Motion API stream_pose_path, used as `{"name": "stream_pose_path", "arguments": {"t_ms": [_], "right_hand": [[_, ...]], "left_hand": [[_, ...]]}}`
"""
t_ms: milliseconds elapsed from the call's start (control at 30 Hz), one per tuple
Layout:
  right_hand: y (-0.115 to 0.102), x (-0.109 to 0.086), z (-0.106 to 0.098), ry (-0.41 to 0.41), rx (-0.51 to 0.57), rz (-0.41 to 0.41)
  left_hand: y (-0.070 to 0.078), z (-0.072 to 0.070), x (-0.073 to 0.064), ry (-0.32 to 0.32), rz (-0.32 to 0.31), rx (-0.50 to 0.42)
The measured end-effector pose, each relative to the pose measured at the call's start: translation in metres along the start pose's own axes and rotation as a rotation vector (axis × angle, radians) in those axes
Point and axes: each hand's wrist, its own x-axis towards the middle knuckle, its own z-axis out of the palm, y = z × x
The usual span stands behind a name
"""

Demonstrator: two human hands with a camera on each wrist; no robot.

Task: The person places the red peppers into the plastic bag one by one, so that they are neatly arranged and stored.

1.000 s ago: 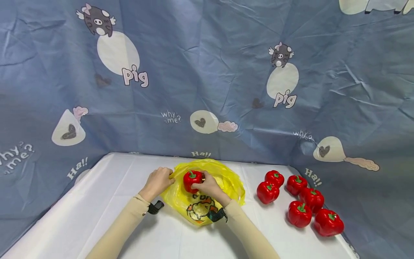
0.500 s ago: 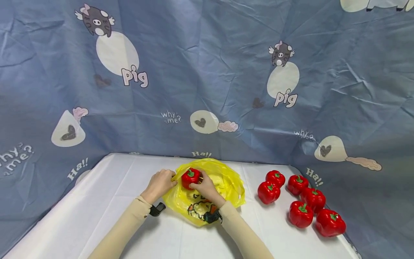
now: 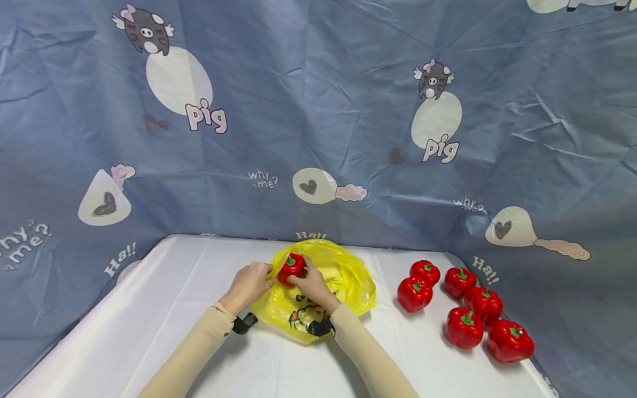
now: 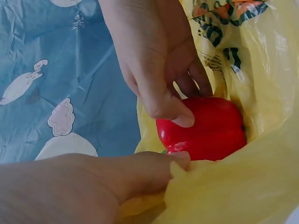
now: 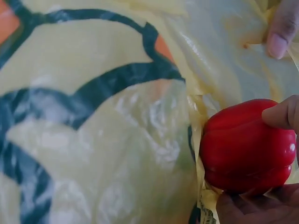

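A red bell pepper [image 3: 290, 271] with a green stem is gripped by my right hand [image 3: 314, 284], thumb on one side and fingers on the other. It sits at the mouth of a yellow plastic bag [image 3: 355, 276] with a printed cartoon. At the bag's left rim, my left hand [image 3: 247, 283] pinches the plastic. The left wrist view has the left thumb [image 4: 145, 172] right by the held pepper [image 4: 210, 130], with the bag film below. In the right wrist view the pepper [image 5: 243, 149] lies against the bag's plastic [image 5: 117, 154].
Several more red bell peppers [image 3: 464, 328] stand in a loose group on the right of the white table [image 3: 149, 309]. A blue printed curtain [image 3: 318, 110] hangs behind the table and down its sides.
My right hand has carried the bell pepper slightly left and away from me, toward the bag's left rim. My left hand keeps its pinch and has shifted slightly right.
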Motion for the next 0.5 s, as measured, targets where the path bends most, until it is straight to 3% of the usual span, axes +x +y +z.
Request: {"name": "stream_pose_path", "arguments": {"t_ms": [233, 500], "right_hand": [[0.0008, -0.0005, -0.0049, -0.028, -0.064, -0.005], [0.0055, -0.0046, -0.0085, -0.037, -0.139, -0.045]], "left_hand": [[-0.0023, -0.0018, 0.0002, 0.033, -0.040, -0.006], [-0.0035, -0.0018, 0.0007, 0.030, -0.059, -0.023]]}}
